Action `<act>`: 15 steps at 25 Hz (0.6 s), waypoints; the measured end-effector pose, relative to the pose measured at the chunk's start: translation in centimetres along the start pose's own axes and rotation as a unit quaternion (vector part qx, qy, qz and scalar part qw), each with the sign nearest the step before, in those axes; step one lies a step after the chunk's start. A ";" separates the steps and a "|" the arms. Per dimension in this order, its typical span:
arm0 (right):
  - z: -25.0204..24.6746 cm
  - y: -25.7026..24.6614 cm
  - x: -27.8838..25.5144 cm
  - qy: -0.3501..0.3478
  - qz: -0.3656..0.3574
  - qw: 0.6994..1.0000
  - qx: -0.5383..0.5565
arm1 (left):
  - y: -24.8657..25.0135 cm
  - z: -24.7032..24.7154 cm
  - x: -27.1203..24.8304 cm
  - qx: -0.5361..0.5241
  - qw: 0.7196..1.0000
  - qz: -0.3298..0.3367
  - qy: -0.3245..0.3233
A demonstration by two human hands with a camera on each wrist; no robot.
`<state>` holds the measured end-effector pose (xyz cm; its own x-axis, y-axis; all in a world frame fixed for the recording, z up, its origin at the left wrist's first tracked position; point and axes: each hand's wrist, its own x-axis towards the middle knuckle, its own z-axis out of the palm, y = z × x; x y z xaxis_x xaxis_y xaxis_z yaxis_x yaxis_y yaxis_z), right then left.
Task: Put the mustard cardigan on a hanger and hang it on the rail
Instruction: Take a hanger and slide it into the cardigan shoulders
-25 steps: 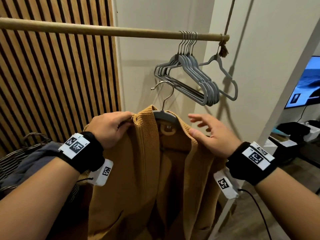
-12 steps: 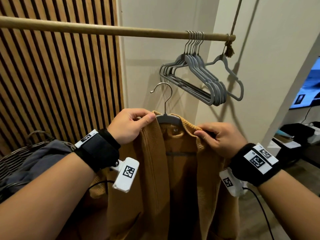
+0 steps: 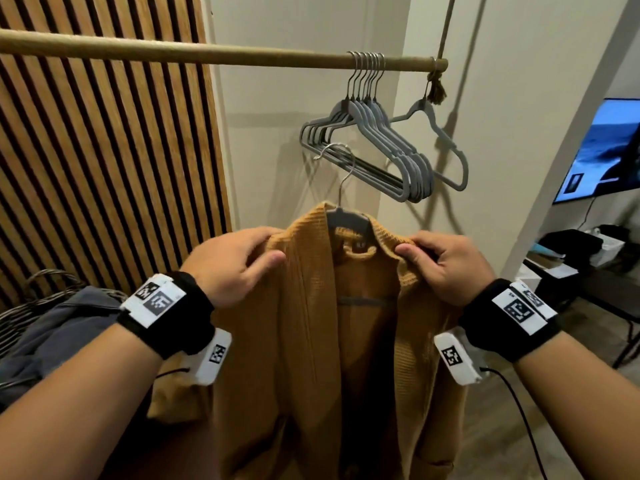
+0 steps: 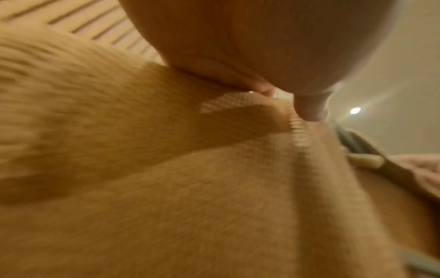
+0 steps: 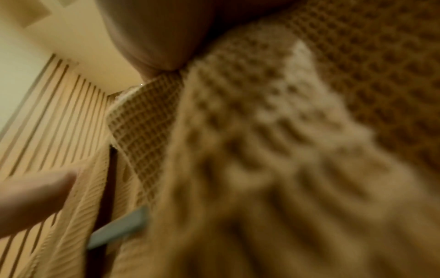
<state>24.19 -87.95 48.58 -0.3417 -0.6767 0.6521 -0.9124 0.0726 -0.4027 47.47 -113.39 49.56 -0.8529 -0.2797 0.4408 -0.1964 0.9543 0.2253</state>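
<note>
The mustard waffle-knit cardigan (image 3: 304, 341) hangs open on a grey hanger (image 3: 348, 220), whose metal hook (image 3: 341, 161) points up, well below the wooden rail (image 3: 207, 55). My left hand (image 3: 239, 261) grips the cardigan's left shoulder, thumb in front. My right hand (image 3: 446, 265) pinches the right shoulder by the collar. In the left wrist view the cardigan (image 4: 190, 188) fills the frame under my thumb. In the right wrist view its knit (image 5: 285, 131) is close and blurred, and the hanger's grey bar (image 5: 116, 229) shows beneath it.
Several empty grey hangers (image 3: 381, 150) hang bunched at the rail's right end, near its rope (image 3: 438, 77). A wicker basket (image 3: 31, 306) with grey clothes stands at the lower left. Slatted wood panelling (image 3: 104, 168) covers the left wall. A lit screen (image 3: 602, 150) is at right.
My right hand has closed on the right shoulder, which it only reached toward a second ago. Both hands have lifted the cardigan and hanger slightly toward the rail.
</note>
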 end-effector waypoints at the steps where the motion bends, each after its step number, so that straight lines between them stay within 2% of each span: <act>1: -0.2 0.3 0.1 0.006 0.018 1.000 0.008 | -0.8 -0.2 0.1 0.029 0.999 -0.011 0.026; 3: -0.7 0.7 0.3 0.011 0.047 0.999 0.015 | -1.4 -0.6 0.4 0.049 0.996 -0.014 0.068; 7: -1.8 0.8 1.2 0.011 0.049 0.999 -0.006 | -1.1 -2.2 1.2 0.096 0.980 0.080 0.153; 12: -2.9 -1.0 3.4 0.001 0.045 0.999 -0.016 | -1.2 -2.3 1.5 0.162 0.966 0.164 0.117; 15: -2.2 -2.0 5.4 -0.007 0.071 0.997 0.015 | -1.0 -1.5 1.3 0.134 0.974 0.163 0.086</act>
<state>23.65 -90.08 54.32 -0.4631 -0.6709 0.5791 -0.8484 0.1465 -0.5087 47.25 -114.83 51.18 -0.8023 0.0511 0.5948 -0.0680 0.9820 -0.1762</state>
